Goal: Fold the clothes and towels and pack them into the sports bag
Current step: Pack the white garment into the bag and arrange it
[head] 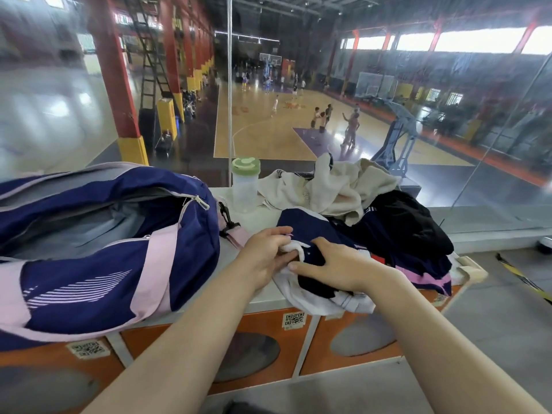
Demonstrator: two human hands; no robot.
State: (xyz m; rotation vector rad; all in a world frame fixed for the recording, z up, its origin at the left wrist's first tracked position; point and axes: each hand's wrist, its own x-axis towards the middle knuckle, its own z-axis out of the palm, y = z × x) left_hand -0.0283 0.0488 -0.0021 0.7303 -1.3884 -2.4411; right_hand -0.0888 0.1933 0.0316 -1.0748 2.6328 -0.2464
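A navy and pink sports bag lies on the left of the locker top, its zip open and grey lining showing. To its right is a pile of clothes. On top, nearest me, sits a navy and white garment. My left hand pinches its white edge, and my right hand presses down on the dark cloth beside it. Behind lie cream towels and a black garment. A navy and pink piece sticks out at the right.
A clear shaker bottle with a green lid stands between the bag and the towels. The orange lockers end in a front edge just below my hands. A glass wall behind overlooks a basketball court with several people.
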